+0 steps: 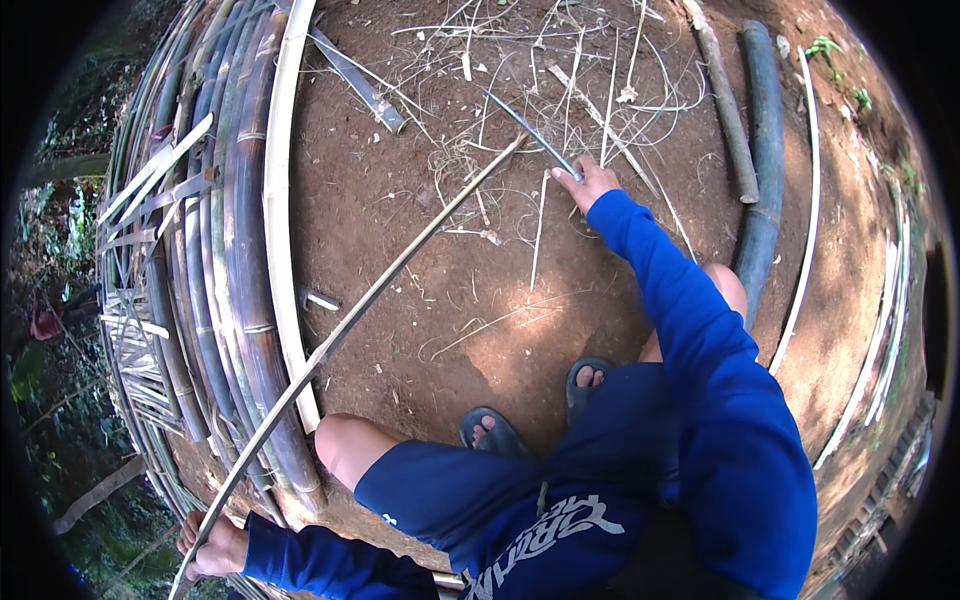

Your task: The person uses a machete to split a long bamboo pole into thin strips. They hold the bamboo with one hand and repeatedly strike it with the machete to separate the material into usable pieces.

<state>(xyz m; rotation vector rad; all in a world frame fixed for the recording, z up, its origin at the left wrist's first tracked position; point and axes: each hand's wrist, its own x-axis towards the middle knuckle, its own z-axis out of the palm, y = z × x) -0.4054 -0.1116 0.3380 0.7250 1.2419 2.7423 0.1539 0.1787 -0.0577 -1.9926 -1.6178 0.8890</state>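
My left hand (213, 548), at the lower left, is closed round the near end of a long split bamboo strip (370, 294). The strip slants up and right across the ground in front of me. My right hand (587, 183), arm stretched forward, grips a long thin knife (528, 128), seen nearly edge-on; its handle is mostly hidden in the fist. The blade points up and left. In the picture the strip's far tip meets the blade; I cannot tell whether they touch.
Bamboo poles (255, 230) lie stacked on the left, with a pale split length (285, 150) alongside. Thin shavings (560, 110) litter the soil ahead. A flat grey piece (358, 82) lies near them. A dark bamboo pole (766, 140) and a thinner stick (727, 110) lie right.
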